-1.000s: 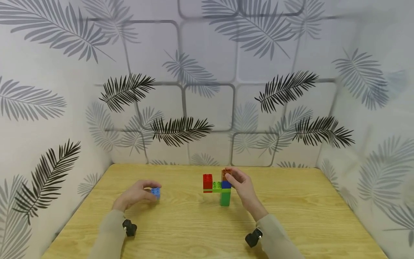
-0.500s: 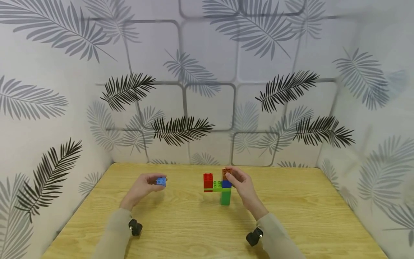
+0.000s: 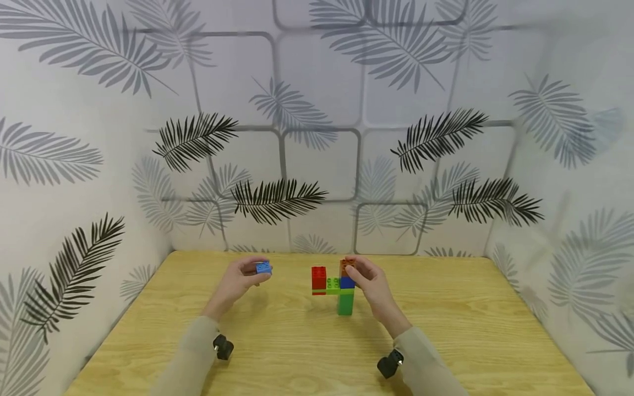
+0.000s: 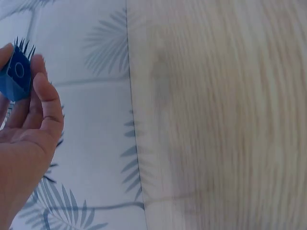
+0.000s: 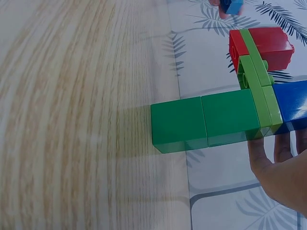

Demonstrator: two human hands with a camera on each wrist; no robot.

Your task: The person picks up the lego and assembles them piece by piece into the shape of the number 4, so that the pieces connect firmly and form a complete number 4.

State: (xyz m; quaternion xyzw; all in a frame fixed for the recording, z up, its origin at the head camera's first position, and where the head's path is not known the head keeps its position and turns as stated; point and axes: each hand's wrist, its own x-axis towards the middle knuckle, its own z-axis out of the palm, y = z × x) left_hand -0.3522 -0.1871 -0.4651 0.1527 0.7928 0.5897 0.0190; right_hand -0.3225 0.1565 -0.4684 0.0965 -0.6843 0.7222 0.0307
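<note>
My left hand (image 3: 236, 286) pinches a light blue brick (image 3: 263, 268) between thumb and fingers, above the table and left of the stack. In the left wrist view the hollow underside of that brick (image 4: 18, 76) shows. The right hand (image 3: 373, 289) grips the top of a brick stack, at an orange-brown brick (image 3: 348, 263) over a dark blue brick (image 3: 347, 282). Below these are lime green plates (image 3: 332, 285) and two green bricks (image 5: 206, 122). The plates reach out leftward to a red brick (image 3: 318, 278), with a thin red piece (image 5: 237, 47) under their end.
The pieces are over a light wooden table (image 3: 287, 352). White walls (image 3: 317, 165) with a leaf pattern rise behind it and at both sides. A small black camera (image 3: 223, 347) sits on the left wrist, and another black camera (image 3: 389, 363) on the right.
My left hand has moved rightward and away from me with the light blue brick, closer to the stack. The right hand and the stack have stayed in place.
</note>
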